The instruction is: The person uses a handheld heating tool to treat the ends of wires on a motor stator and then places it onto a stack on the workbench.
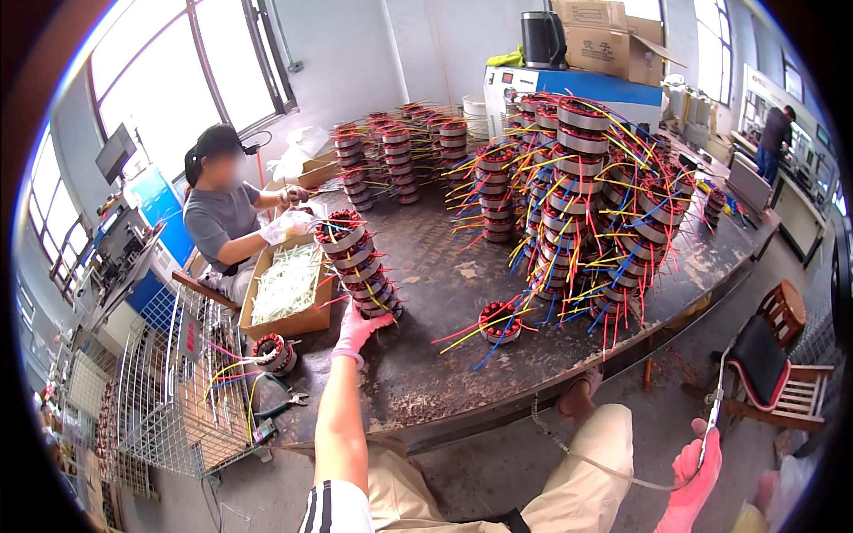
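Note:
My left hand (355, 333), in a pink glove, grips the bottom of a leaning stack of wound motor stators (355, 266) near the table's left side. Coloured lead wires stick out from its rings. Off the table at the lower right, my right hand (693, 471), also gloved in pink, is closed around a slim metal tool (713, 413) with a thin hose (604, 466) trailing across my knee. What the tool's tip is for cannot be made out. A single stator (500, 322) with red, yellow and blue wires sits on the table in front of me.
Tall wired stator stacks (569, 204) crowd the table's right. A carton of pale strips (289, 284), another stator (274, 354) and pliers (283, 404) are at left, above wire baskets (178, 400). A gloved co-worker (222, 204) sits beyond; a chair (764, 355) stands right.

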### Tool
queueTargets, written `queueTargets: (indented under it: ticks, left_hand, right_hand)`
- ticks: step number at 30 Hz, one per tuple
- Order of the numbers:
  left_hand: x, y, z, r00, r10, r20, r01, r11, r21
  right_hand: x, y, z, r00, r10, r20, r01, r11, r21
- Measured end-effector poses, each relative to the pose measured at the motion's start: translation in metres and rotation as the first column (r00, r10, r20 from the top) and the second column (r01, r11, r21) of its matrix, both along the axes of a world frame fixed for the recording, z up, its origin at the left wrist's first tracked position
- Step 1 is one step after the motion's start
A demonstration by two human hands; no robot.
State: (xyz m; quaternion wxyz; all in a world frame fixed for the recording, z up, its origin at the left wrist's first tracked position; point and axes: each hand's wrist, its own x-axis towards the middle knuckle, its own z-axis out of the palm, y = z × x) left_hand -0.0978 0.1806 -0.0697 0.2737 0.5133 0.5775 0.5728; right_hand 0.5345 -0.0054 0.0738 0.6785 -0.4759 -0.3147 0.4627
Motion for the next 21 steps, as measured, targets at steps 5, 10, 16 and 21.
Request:
queueTargets:
  ticks: [5,10,16,21]
  left_hand:
    - [-0.009,0.006,0.017,0.984,-0.173,0.048,0.178,0.974,-0.142]
    - [-0.009,-0.008,0.005,0.936,0.127,-0.327,-0.175,0.977,-0.121]
    - [0.082,-0.029,0.041,0.868,0.435,-0.239,-0.459,0.887,-0.051]
    - [0.093,-0.016,0.127,0.711,0.703,0.022,-0.539,0.525,0.659]
  right_hand:
    - [-0.003,-0.001,-0.003,1.000,-0.006,0.005,0.006,1.000,0.016]
    - [-0.012,-0.003,0.003,1.000,0.002,0.000,-0.002,1.000,0.003]
    - [-0.007,-0.002,0.002,0.999,-0.017,-0.044,0.018,0.999,0.032]
    - [0.010,-0.008,0.000,0.998,-0.061,-0.017,0.061,0.998,0.020]
